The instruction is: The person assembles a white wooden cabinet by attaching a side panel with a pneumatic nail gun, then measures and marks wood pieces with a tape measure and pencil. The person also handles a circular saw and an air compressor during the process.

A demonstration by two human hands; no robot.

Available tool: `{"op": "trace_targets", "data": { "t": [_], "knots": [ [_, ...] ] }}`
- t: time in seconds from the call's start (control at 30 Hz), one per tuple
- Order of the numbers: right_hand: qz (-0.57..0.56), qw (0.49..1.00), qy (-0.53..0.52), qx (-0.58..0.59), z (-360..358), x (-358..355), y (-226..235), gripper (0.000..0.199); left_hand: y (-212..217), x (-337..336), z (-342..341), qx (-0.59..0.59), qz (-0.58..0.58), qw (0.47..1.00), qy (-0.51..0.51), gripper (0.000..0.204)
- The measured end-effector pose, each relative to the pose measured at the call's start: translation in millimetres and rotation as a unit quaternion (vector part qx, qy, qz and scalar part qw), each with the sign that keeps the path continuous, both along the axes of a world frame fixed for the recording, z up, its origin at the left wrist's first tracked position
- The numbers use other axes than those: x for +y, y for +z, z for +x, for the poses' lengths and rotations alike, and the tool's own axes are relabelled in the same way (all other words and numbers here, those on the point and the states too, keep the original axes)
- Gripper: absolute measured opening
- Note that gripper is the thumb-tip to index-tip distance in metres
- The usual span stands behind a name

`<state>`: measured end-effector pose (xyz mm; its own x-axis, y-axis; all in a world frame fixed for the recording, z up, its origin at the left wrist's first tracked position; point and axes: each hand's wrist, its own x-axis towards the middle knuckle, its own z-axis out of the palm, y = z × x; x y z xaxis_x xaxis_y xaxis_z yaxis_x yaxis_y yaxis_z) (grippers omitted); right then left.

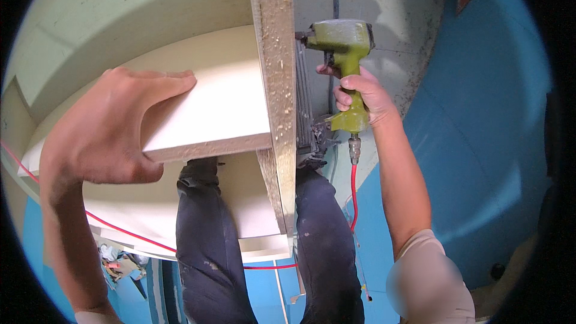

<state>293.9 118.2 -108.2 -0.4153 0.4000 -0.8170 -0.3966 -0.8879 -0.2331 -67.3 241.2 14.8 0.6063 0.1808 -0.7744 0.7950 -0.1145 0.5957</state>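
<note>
I have the olive-green pistol-shaped nail gun (pixel 349 60) at the right side of the upright, rough-edged wooden board (pixel 276 78), its nose pointing left at that board; I cannot tell whether the tip touches. My right hand (pixel 369 93) is wrapped around its grip, with one finger out in front of the handle; I cannot make out the trigger. The long dark-grey magazine (pixel 304 96) runs close beside the board. At the base of the grip, a silver metal coupling (pixel 354 147) joins a thin red hose (pixel 354 198) that hangs down. Left of the board, my left hand (pixel 108 126) clasps the free corner of a flat white panel (pixel 222 96), one finger stretched over its upper face and others curled below its edge. The panel's other end meets the board. Below are two legs in dark trousers (pixel 210 246) and a blue floor (pixel 492 144).
</note>
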Motion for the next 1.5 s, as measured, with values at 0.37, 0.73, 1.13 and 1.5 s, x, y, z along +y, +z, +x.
{"op": "trace_targets", "data": {
  "t": [0.37, 0.73, 1.13, 1.5],
  "knots": [
    [0.017, 1.000, 0.010, -0.005, -4, -7, -8, 0.058, -11, -13, -9, -0.098, 0.063, 0.992, 0.044, 0.090],
    [0.013, 1.000, 0.004, -0.024, 3, -14, -10, 0.054, -6, -9, -8, -0.073, 0.061, 0.995, 0.004, 0.098],
    [-0.032, 0.956, 0.113, -0.270, 21, -10, 115, 0.028, 9, 17, -2, 0.008, -0.014, 0.999, -0.031, 0.049],
    [-0.067, 0.841, 0.234, -0.482, 33, -65, 487, 0.012, 265, -145, -10, -0.073, 0.062, 0.958, 0.269, 0.041]
  ]
}}
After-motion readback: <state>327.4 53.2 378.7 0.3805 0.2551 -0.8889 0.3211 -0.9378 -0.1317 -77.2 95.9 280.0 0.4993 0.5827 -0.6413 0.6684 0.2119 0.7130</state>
